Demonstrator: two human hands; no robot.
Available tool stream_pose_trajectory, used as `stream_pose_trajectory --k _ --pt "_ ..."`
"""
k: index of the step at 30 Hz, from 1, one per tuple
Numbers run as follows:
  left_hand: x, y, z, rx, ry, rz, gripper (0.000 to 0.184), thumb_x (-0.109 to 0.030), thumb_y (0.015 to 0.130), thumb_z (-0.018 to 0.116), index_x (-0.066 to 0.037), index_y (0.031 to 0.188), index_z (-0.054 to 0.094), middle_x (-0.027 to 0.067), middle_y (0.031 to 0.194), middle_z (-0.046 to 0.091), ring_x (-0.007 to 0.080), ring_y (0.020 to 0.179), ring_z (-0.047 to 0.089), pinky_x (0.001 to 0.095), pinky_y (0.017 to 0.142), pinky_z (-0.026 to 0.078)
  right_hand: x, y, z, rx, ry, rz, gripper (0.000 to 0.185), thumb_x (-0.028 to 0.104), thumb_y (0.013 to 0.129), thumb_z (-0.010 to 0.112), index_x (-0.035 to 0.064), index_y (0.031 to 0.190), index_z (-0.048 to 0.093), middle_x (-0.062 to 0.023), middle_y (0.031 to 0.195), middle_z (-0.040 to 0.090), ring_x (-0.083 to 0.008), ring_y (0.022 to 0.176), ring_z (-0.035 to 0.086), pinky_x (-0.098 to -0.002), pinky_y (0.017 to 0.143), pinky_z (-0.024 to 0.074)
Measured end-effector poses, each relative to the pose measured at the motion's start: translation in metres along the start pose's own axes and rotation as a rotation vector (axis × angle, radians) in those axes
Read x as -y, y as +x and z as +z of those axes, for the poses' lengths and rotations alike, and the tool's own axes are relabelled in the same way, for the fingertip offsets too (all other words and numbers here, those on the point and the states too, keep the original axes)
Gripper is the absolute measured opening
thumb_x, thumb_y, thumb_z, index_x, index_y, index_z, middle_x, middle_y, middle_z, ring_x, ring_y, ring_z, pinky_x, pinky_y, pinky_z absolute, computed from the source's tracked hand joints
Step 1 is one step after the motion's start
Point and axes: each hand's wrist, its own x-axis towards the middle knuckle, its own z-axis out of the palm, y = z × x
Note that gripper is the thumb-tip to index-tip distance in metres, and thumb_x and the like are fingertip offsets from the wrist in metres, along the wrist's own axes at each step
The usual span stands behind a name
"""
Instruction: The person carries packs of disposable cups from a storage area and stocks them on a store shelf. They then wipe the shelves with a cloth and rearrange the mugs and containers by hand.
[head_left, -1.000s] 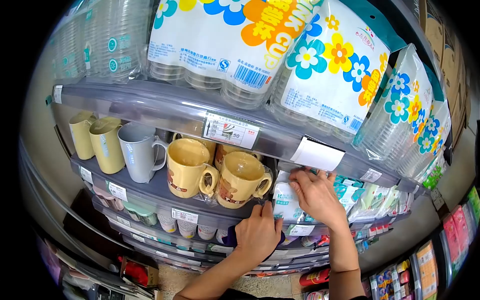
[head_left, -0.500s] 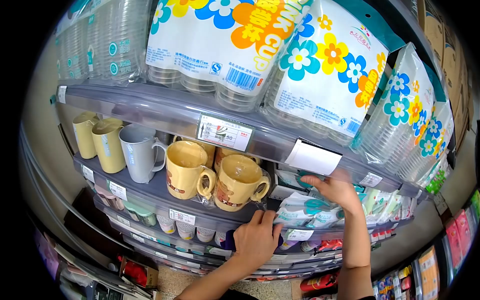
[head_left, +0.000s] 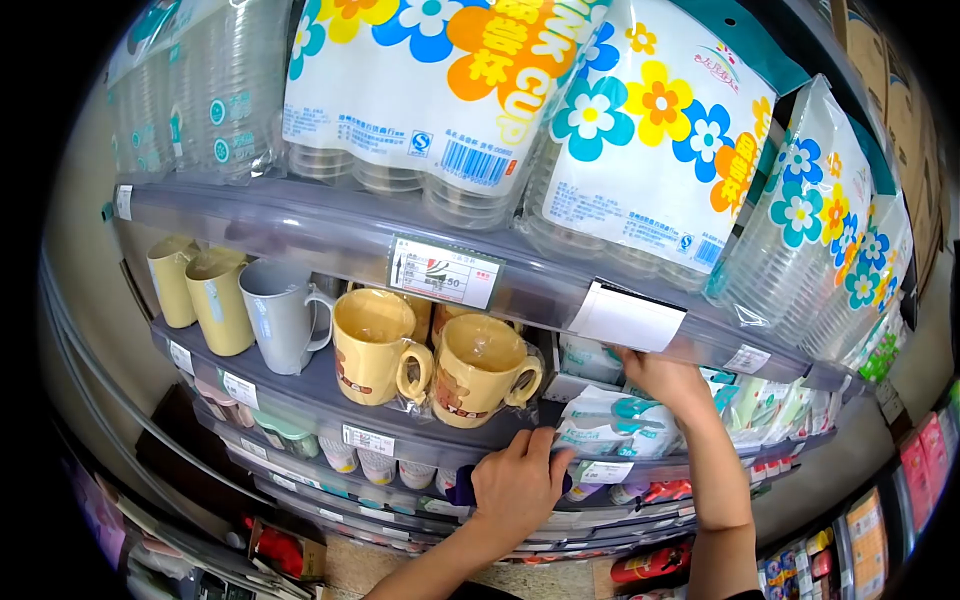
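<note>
My left hand (head_left: pixel 515 478) is closed at the shelf edge below the yellow bear mugs, over a dark purple thing (head_left: pixel 461 487) that shows beside it. Deeper in the shelf, under a blank white card (head_left: pixel 628 315), reaches my right hand (head_left: pixel 660 378); its fingertips are among white-and-teal packets (head_left: pixel 590 358) and partly hidden, so its hold cannot be made out. More such packets (head_left: pixel 620 425) lean at the front edge, between my two hands. A yellow bear mug (head_left: pixel 482 368) in clear wrap stands left of them.
Bagged clear plastic cups (head_left: pixel 640 150) fill the upper shelf. A grey mug (head_left: pixel 282 315) and plain yellow mugs (head_left: pixel 218 300) stand at the left. Price tags line the shelf edges (head_left: pixel 445 272). Lower shelves hold small cups (head_left: pixel 376 465). Cardboard boxes rise at the right.
My right hand has moved from the front packets back into the shelf. The front packets have tipped forward, and a box edge with packets behind them has come into view. My left hand stays at the edge.
</note>
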Motion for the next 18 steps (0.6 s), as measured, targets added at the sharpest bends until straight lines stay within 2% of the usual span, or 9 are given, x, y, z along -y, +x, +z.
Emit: stream_pose_trajectory --k 2,5,8,9,11,12,14,16,18 --pt "0.001 0.000 0.001 -0.002 0.004 0.006 0.030 -0.032 0.081 0.071 -0.005 0.093 0.063 0.0094 0.077 0.064 0.0313 0.057 0.063 0.0383 0.047 0.048 -0.002 -0.003 -0.004 -0.064 0.060 0.101 0.024 0.021 0.083 0.063 0.0027 0.097 0.067 -0.0214 0.089 0.066 -0.0403 0.084 0.063 -0.0436 0.071 0.0496" --pt "0.002 0.000 0.002 -0.011 0.006 0.013 0.030 -0.032 0.080 0.071 -0.005 0.092 0.062 0.0089 0.076 0.064 0.0308 0.057 0.062 0.0378 0.047 0.048 -0.007 -0.012 -0.011 -0.114 0.176 0.133 0.021 0.015 0.080 0.061 0.0022 0.096 0.066 -0.0223 0.090 0.066 -0.0399 0.082 0.063 -0.0428 0.068 0.0496" --pt "0.002 -0.001 0.003 -0.023 0.010 0.017 0.031 -0.032 0.080 0.071 -0.005 0.091 0.062 0.0082 0.076 0.063 0.0305 0.057 0.062 0.0377 0.047 0.048 -0.010 -0.017 -0.016 -0.115 0.275 0.260 0.018 0.015 0.084 0.058 0.0040 0.095 0.068 -0.0205 0.085 0.066 -0.0373 0.080 0.064 -0.0433 0.072 0.0499" --pt "0.002 -0.001 0.003 -0.030 0.013 0.010 0.031 -0.033 0.080 0.071 -0.005 0.091 0.063 0.0079 0.076 0.063 0.0304 0.057 0.062 0.0378 0.047 0.048 -0.017 -0.018 -0.012 -0.116 0.274 0.264 0.018 0.015 0.084 0.058 0.0040 0.095 0.068 -0.0205 0.085 0.066 -0.0373 0.080 0.064 -0.0433 0.072 0.0499" --pt "0.001 0.000 0.002 -0.025 0.012 0.007 0.033 -0.034 0.079 0.072 -0.005 0.092 0.062 0.0082 0.077 0.063 0.0304 0.058 0.063 0.0378 0.047 0.048 -0.025 -0.017 -0.007 -0.205 0.492 0.058 0.018 0.016 0.087 0.061 0.0039 0.099 0.068 -0.0194 0.088 0.067 -0.0296 0.079 0.065 -0.0376 0.070 0.0505" --pt "0.001 0.000 0.002 -0.022 0.013 0.001 0.035 -0.035 0.079 0.072 -0.004 0.092 0.061 0.0085 0.077 0.063 0.0304 0.058 0.063 0.0379 0.048 0.048 -0.025 -0.019 -0.008 -0.205 0.493 0.058 0.018 0.016 0.087 0.061 0.0039 0.099 0.068 -0.0194 0.088 0.067 -0.0296 0.079 0.065 -0.0376 0.070 0.0505" --pt "0.004 0.000 0.005 -0.035 -0.022 -0.003 0.039 -0.036 0.079 0.072 -0.004 0.097 0.061 0.0095 0.078 0.064 0.0303 0.058 0.063 0.0381 0.048 0.049 0.002 -0.015 -0.029 -0.010 0.571 -0.035 0.019 0.018 0.089 0.063 0.0034 0.100 0.067 -0.0177 0.088 0.066 -0.0224 0.079 0.064 -0.0330 0.070 0.0495" --pt "0.004 0.000 0.005 -0.049 -0.054 -0.006 0.043 -0.037 0.079 0.072 -0.003 0.102 0.061 0.0104 0.078 0.064 0.0301 0.059 0.064 0.0382 0.049 0.049 0.000 -0.014 -0.027 0.071 0.661 -0.041 0.022 0.022 0.090 0.063 0.0034 0.101 0.067 -0.0162 0.087 0.066 -0.0211 0.080 0.063 -0.0327 0.070 0.0490" --pt "0.001 0.004 0.001 0.018 -0.004 -0.027 0.054 -0.039 0.081 0.068 -0.001 0.117 0.056 0.0135 0.078 0.061 0.0301 0.054 0.062 0.0381 0.045 0.049 -0.001 -0.013 -0.028 0.152 0.749 -0.047 0.024 0.025 0.092 0.062 0.0034 0.102 0.067 -0.0147 0.087 0.067 -0.0197 0.081 0.062 -0.0324 0.070 0.0486"
